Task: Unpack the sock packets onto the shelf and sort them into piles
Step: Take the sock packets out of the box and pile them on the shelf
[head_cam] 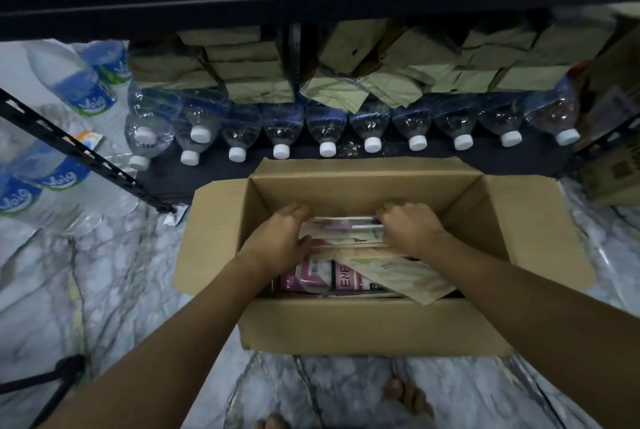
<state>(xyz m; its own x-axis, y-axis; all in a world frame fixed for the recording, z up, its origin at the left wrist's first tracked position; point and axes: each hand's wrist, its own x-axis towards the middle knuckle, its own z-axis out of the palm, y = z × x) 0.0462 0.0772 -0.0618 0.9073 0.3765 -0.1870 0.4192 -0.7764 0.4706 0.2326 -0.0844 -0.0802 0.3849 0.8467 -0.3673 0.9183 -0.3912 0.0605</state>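
**Both hands in the box, on the far stack of packets**

Open cardboard box (pixel 377 321) sits on marble floor (pixel 104 272), flaps out, right in front of the dark bottom shelf (pixel 207 175). Left hand (pixel 277 238) & right hand (pixel 408 226) are both inside, fingers curled round opp. ends of a stack of sock packets (pixel 346 229) near the far wall; thumbs on the near side, gripping it between them. More packets lie below, nearer the person: pink/white ones (pixel 311 276) flat, plus a pale kraft-paper packet (pixel 401 272) lying askew on top. On the shelf: row of clear water bottles (pixel 329 127) on their sides, white caps toward the box, w/ piles of olive paper packets (pixel 249 72) behind. Bare toes (pixel 398 394) at bottom edge.
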